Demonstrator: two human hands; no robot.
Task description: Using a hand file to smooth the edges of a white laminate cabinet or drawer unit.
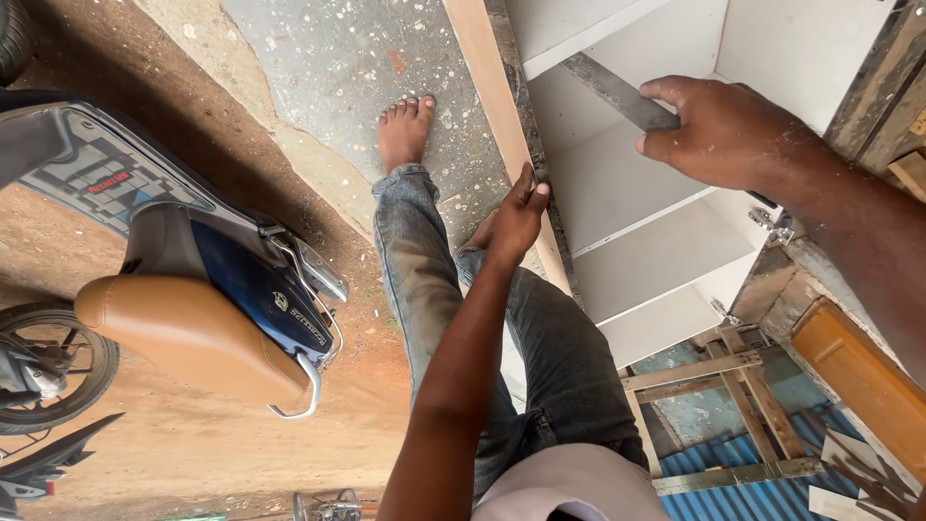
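A white cabinet (666,251) with shelves lies on its side in front of me. My left hand (519,214) pinches a small dark object against the cabinet's pale wooden front edge (494,87). My right hand (719,130) grips one end of a long flat dark metal bar (608,89) that lies diagonally across the cabinet's inside. What the small object is, I cannot tell. My legs in blue jeans (424,280) and a bare foot (405,125) stand on the ground beside the cabinet.
A scooter (193,280) with a tan seat is parked at the left on reddish earth. A wooden frame (714,386) rests on blue corrugated sheet (743,492) at the lower right, beside an orange-brown wooden panel (858,376). Grey concrete (357,58) runs along the top.
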